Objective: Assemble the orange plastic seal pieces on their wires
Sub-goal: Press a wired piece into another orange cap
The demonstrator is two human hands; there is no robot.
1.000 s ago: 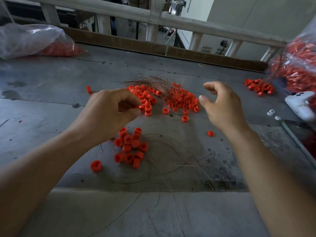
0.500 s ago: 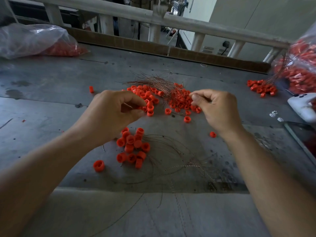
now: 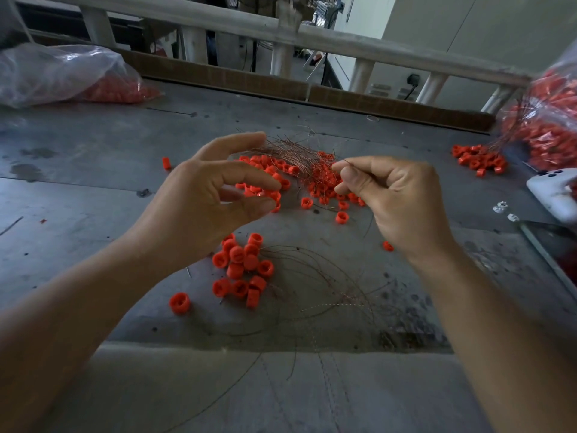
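Observation:
My left hand (image 3: 203,201) hovers above the grey table (image 3: 93,189), index finger stretched out, thumb and middle fingertip pinching one orange seal piece (image 3: 276,197). Beside it, my right hand (image 3: 402,201) pinches a thin copper wire (image 3: 370,223) between thumb and index; the wire trails down under the palm. Behind both hands lies a heap of loose orange seals (image 3: 324,182) mixed with a bundle of wires (image 3: 287,148). Nearer me is a cluster of seals on long wires (image 3: 243,270), and a single seal (image 3: 179,303) lies to its left.
Clear plastic bags of orange seals lie at the far left (image 3: 62,76) and far right (image 3: 549,120). A small seal pile (image 3: 477,159) and a white device (image 3: 552,192) are at the right. A railing (image 3: 281,26) runs behind the table.
My left hand has uncurled, its index finger now stretched out. My right hand reached into the heap, pinched a wire and drew it back slightly towards me.

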